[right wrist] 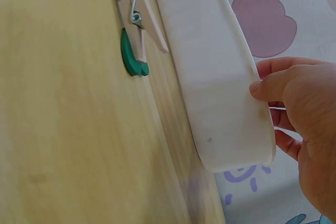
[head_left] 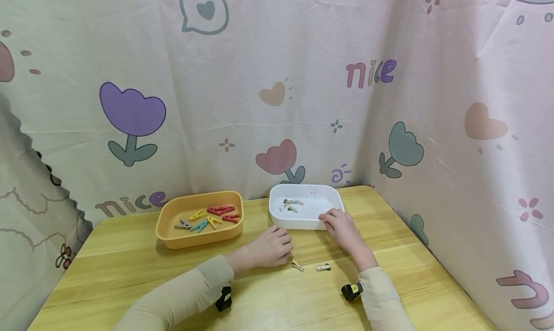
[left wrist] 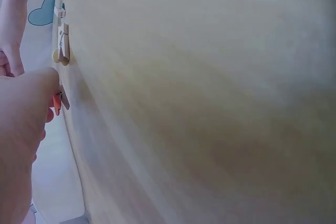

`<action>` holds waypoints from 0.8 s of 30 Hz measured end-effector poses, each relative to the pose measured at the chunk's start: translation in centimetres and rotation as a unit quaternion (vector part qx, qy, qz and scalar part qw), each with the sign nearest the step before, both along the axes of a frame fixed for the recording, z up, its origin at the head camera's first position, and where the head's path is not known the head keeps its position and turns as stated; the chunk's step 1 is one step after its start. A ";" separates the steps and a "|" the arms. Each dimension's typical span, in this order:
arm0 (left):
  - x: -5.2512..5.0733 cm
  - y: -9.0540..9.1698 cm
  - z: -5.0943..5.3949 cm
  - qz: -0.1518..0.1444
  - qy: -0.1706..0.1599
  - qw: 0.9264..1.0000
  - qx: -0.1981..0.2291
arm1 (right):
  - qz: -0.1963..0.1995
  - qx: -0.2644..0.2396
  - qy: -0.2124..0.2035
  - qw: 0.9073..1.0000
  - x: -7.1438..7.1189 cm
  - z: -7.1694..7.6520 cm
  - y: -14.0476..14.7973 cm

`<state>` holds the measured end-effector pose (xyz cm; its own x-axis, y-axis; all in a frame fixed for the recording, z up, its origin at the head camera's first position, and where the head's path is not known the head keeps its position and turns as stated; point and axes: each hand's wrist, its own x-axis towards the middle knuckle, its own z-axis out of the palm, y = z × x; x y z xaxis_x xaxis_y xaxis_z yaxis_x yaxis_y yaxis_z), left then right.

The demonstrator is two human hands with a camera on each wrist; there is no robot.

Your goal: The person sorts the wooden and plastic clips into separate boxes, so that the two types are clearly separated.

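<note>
My left hand (head_left: 270, 247) is over the table just in front of the white tray. Its fingers pinch a small wooden clothespin (left wrist: 64, 99) with an orange piece on it, seen in the left wrist view and hidden by the hand in the head view. Beside this hand lies a wooden clothespin (head_left: 297, 265) with a yellowish piece. Farther right is another wooden clothespin (right wrist: 142, 17), which has a green piece at one end. My right hand (head_left: 344, 227) grips the near right rim of the white tray (right wrist: 220, 93), thumb outside and fingers over the edge.
Several small wooden clothespins (head_left: 293, 202) lie at the left inside the white tray. To its left stands a yellow-orange tray (head_left: 173, 243) with red, yellow, teal and grey clothespins. A printed curtain (head_left: 242, 105) hangs behind and beside the wooden table (head_left: 259, 302).
</note>
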<state>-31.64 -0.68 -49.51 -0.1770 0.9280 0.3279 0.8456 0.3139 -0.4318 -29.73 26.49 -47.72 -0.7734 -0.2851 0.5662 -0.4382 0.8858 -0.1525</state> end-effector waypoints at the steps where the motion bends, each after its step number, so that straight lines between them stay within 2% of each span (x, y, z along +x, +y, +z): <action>1: -0.1 0.0 0.0 0.000 -0.003 1.000 0.001 | -0.001 0.001 -0.001 1.000 0.0 0.0 0.0; 6: 0.0 -0.1 0.9 0.005 -0.015 1.000 0.010 | -0.002 0.002 -0.001 1.000 0.0 0.0 0.1; 12: -0.3 -0.2 2.1 0.008 -0.009 1.000 0.017 | -0.001 0.003 0.003 1.000 0.0 0.0 0.1; 15: -0.7 -0.1 2.6 0.011 0.000 1.000 0.024 | 0.000 0.002 0.003 1.000 -0.1 0.0 0.1; 20: -1.5 0.3 3.4 0.008 0.039 0.998 0.041 | 0.001 0.002 0.006 1.000 -0.1 0.0 0.2; 24: -2.2 0.5 4.2 0.005 0.054 0.997 0.062 | 0.005 0.003 0.010 1.000 -0.1 0.0 0.1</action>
